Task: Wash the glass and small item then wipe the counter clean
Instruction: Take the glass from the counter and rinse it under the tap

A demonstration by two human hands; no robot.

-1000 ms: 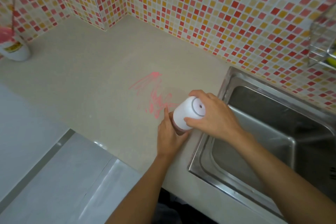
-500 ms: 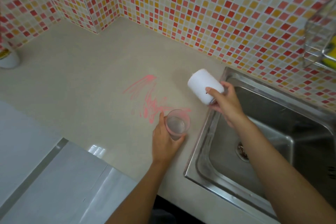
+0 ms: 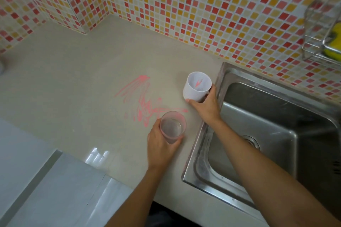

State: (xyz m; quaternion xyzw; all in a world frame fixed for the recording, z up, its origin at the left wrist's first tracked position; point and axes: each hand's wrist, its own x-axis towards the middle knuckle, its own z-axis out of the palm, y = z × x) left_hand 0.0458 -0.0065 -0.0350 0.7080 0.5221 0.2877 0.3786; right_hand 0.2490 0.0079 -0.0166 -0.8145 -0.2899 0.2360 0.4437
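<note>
Gripping a clear, pink-tinted drinking glass [image 3: 172, 127], the left hand [image 3: 161, 146] has its thumb on the side toward nine o'clock and its fingers curled round the lower wall. The glass stands upright, mouth up, on the pale beige stone counter [image 3: 73, 88], close to the counter's front part and just beside the rim of the stainless steel sink [image 3: 201, 145], which lies at three o'clock from it.

At about one o'clock from the glass, the right hand [image 3: 204, 107] holds a small white plastic cup [image 3: 195, 88], thumb along the near lower edge and fingers wrapped behind the far side. The cup is tilted so that its open mouth faces the camera, with a thin pink mark showing inside; whether its base touches the counter cannot be told. Cup and glass are apart.

A streaky pink smear [image 3: 142, 101] spreads over the counter from about ten to twelve o'clock of the glass, its nearest strokes reaching almost to the glass rim.

Beyond the counter rises a wall of small red, orange and cream mosaic tiles [image 3: 184, 5]. At two o'clock, high on that wall, a chrome wire rack [image 3: 313, 24] carries a yellow sponge [image 3: 333, 42].
</note>
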